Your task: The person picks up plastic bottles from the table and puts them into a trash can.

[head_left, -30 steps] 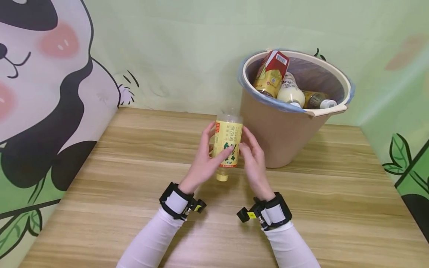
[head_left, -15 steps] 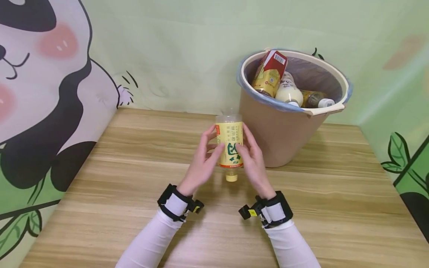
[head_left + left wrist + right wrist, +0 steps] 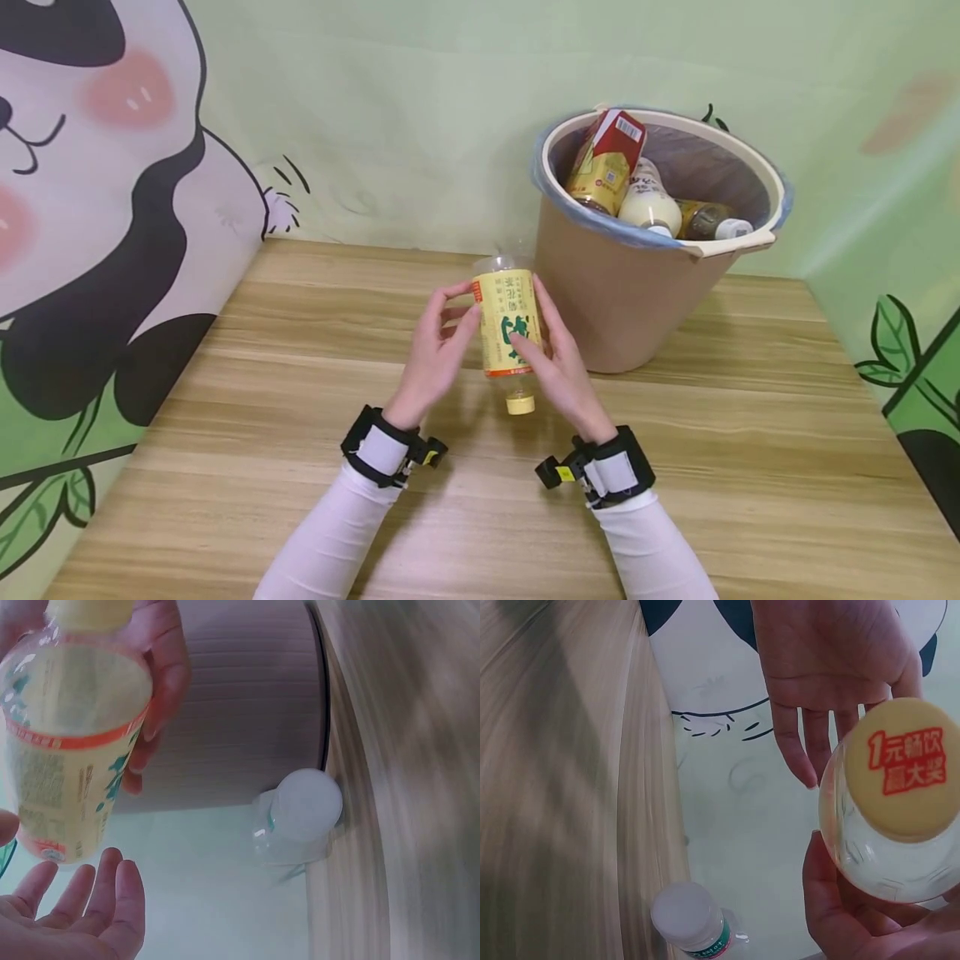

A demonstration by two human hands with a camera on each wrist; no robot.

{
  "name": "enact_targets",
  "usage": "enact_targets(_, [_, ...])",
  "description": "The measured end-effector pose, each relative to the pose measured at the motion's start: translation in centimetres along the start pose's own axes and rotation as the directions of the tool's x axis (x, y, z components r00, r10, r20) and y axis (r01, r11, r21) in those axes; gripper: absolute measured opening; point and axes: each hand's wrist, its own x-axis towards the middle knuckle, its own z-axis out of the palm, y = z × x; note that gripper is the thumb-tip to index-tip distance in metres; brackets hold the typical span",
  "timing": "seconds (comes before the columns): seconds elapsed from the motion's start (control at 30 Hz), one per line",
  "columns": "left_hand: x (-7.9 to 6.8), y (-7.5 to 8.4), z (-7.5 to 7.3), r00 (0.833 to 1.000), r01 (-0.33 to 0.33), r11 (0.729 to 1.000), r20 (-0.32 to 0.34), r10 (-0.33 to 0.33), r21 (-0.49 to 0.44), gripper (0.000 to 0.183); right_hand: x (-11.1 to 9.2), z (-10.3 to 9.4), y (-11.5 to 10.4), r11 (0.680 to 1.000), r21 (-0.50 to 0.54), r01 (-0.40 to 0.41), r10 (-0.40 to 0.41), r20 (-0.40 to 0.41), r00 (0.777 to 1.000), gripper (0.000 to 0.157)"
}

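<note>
An inverted clear plastic drink bottle (image 3: 501, 321) with a yellow label is tilted, its yellow cap (image 3: 521, 405) pointing down towards the person. My right hand (image 3: 562, 367) grips it, thumb across the label and fingers around the far side. At the bottle's left edge is my left hand (image 3: 431, 354), thumb tip by the label; whether it touches cannot be told. In the left wrist view the fingers of that left hand (image 3: 79, 915) are extended near the bottle's base, uncurled. Behind, a second clear bottle (image 3: 304, 810) with a white cap stands on the table, mostly hidden in the head view.
To the right stands a brown bin (image 3: 622, 292) with a blue liner. Inside are a red and yellow package (image 3: 609, 162), a cream-coloured bottle (image 3: 649, 204) and a dark bottle (image 3: 708, 221). A printed panda backdrop (image 3: 375, 125) borders the wooden table (image 3: 300, 333).
The bottle has turned about its length and its cap end has swung right. My left hand has shifted left, its thumb off the label's middle; my right thumb now lies across the label.
</note>
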Motion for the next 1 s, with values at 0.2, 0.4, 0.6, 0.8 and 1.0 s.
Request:
enact_targets(0.2, [0.1,-0.1,-0.2,1.0,-0.005,1.0,-0.013,0.005,-0.004,0.037,0.0,0.0,-0.1,1.0,-0.016,0.0,-0.001,-0.013,1.0,0.072])
enact_targets(0.4, [0.1,0.0,-0.3,0.998,-0.037,0.999,-0.055,0.038,0.022,0.036,-0.1,0.1,-0.2,1.0,-0.026,-0.011,0.01,-0.023,1.0,0.07])
enact_targets(0.6, [0.0,0.1,-0.4,0.994,-0.071,0.995,-0.078,0.076,0.064,0.034,-0.2,0.1,-0.2,0.999,-0.049,-0.006,0.003,-0.055,0.998,0.069])
enact_targets(0.8, [0.1,0.0,-0.6,0.992,-0.076,0.992,-0.096,0.086,0.098,0.034,-0.2,-0.1,-1.6,0.995,-0.103,-0.015,0.008,-0.064,0.998,0.071])
enact_targets(1.0, [0.2,0.2,-0.7,0.988,-0.105,0.988,-0.1,0.116,0.112,0.034,-0.4,0.0,-5.2,0.965,-0.259,0.036,-0.052,-0.058,0.997,0.072])
